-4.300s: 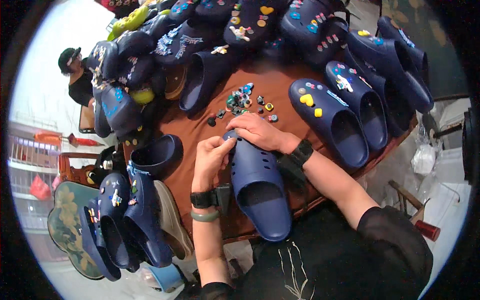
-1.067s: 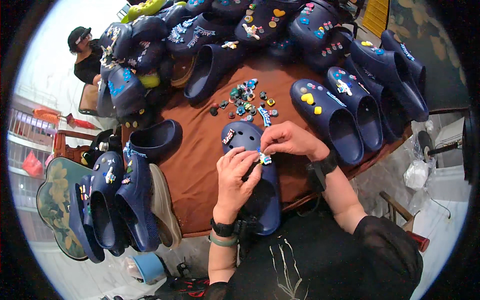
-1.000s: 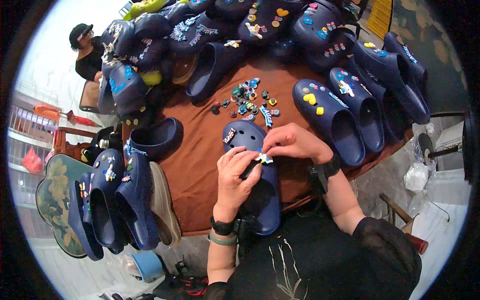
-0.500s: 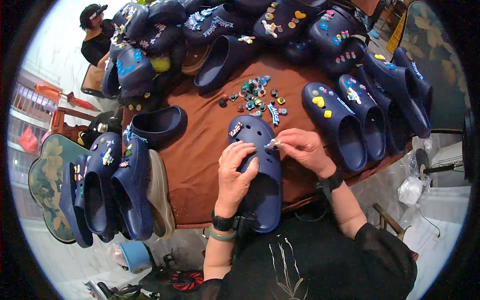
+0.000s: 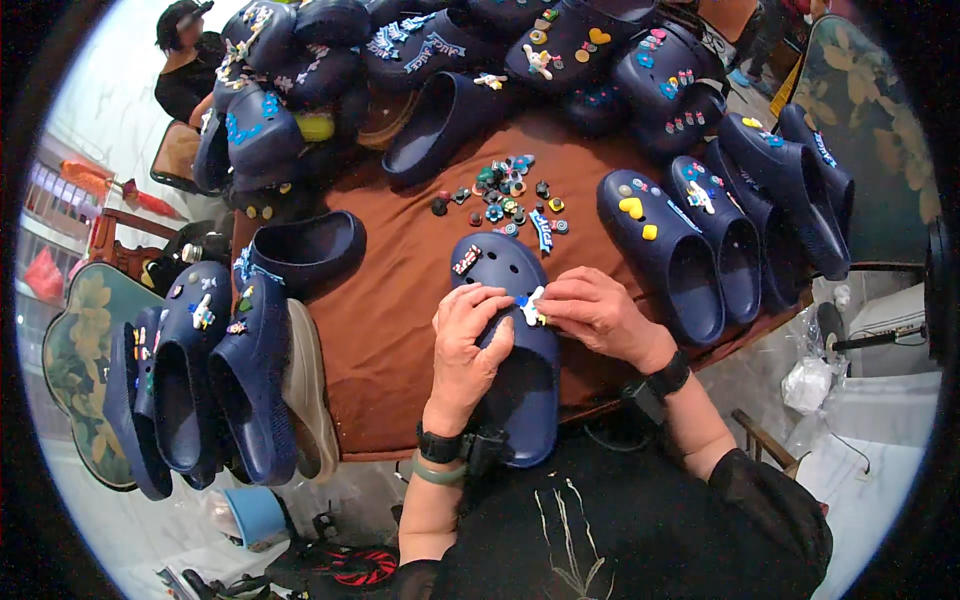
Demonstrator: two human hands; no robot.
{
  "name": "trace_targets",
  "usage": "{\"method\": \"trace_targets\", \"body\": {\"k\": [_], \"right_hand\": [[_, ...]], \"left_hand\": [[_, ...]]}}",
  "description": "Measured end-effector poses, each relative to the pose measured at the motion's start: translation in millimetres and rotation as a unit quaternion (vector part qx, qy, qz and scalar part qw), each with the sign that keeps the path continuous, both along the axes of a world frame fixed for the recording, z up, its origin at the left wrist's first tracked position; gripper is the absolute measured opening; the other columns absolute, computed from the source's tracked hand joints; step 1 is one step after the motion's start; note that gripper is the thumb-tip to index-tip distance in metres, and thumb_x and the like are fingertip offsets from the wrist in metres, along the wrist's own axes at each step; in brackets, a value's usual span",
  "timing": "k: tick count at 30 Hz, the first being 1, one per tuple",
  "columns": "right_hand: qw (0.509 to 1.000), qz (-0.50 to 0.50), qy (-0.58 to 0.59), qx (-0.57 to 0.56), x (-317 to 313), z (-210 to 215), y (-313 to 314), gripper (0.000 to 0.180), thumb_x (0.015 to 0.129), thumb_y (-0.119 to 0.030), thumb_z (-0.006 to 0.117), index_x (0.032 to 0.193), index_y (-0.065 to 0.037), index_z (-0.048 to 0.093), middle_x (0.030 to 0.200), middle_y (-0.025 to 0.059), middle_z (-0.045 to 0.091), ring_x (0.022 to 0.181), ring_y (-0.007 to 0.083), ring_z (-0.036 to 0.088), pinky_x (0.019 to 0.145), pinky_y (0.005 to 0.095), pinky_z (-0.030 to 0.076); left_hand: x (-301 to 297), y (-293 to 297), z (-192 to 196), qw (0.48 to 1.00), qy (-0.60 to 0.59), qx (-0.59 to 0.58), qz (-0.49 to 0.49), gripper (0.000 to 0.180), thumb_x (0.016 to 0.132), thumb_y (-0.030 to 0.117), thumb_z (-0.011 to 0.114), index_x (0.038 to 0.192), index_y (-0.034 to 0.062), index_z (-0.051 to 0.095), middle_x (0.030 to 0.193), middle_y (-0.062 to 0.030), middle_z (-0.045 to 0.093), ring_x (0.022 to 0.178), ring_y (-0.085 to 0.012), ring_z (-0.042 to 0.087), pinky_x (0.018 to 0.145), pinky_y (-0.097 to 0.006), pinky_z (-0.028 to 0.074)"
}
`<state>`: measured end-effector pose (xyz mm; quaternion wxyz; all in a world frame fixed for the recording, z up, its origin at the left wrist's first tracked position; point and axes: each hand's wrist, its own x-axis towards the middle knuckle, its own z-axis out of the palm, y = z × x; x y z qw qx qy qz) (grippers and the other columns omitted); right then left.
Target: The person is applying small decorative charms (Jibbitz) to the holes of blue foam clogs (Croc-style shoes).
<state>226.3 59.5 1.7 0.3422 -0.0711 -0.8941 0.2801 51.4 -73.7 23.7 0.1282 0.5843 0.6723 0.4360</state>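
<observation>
Both hands are set on a navy clog at the near edge of the brown table.

From the head view, the left hand [image 5: 468, 340] is laid over the navy clog [image 5: 510, 340], fingers curled down on its upper to steady it, while the right hand [image 5: 598, 312] is pinched shut on a small white charm [image 5: 532, 305] pressed against the holes of the upper. One red-and-white charm [image 5: 466, 260] is already seated near the toe at the left; most holes are still bare, so the decorating is judged to be at an early stage. A loose pile of charms [image 5: 505, 192] is seen just beyond the toe. Finished clogs with charms [image 5: 660, 250] are lined up to the right and heaped at the far side, and a plain clog [image 5: 305, 250] is left undecorated at the left.
</observation>
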Motion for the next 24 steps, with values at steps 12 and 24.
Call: {"method": "trace_targets", "body": {"k": [12, 24], "right_hand": [[0.993, 0.056, -0.079, -0.062, 1, 18, 9, 0.024, 0.076, -0.011, 0.07, 0.1, -0.009, 0.068, 0.102, 0.0089, 0.064, 0.097, 0.0269, 0.061, 0.083, 0.0377, 0.048], [0.983, 0.038, -0.067, -0.166, -15, 18, 26, 0.014, 0.084, -0.019, 0.066, 0.089, -0.006, 0.068, 0.093, 0.0133, 0.066, 0.084, 0.029, 0.065, 0.073, 0.0369, 0.051]], "left_hand": [[0, 2, 3, 0.998, 0.046, -0.007, -0.04, 0.024, 0.077, 0.018, 0.069, 0.1, 0.0102, 0.068, 0.111, -0.0011, 0.066, 0.115, -0.0243, 0.05, 0.1, -0.04, 0.03], [3, 3, -2, 1.0, -0.021, 0.007, 0.006, 0.027, 0.076, 0.018, 0.071, 0.101, 0.0078, 0.067, 0.108, -0.0042, 0.066, 0.111, -0.0247, 0.053, 0.1, -0.038, 0.033]]}}
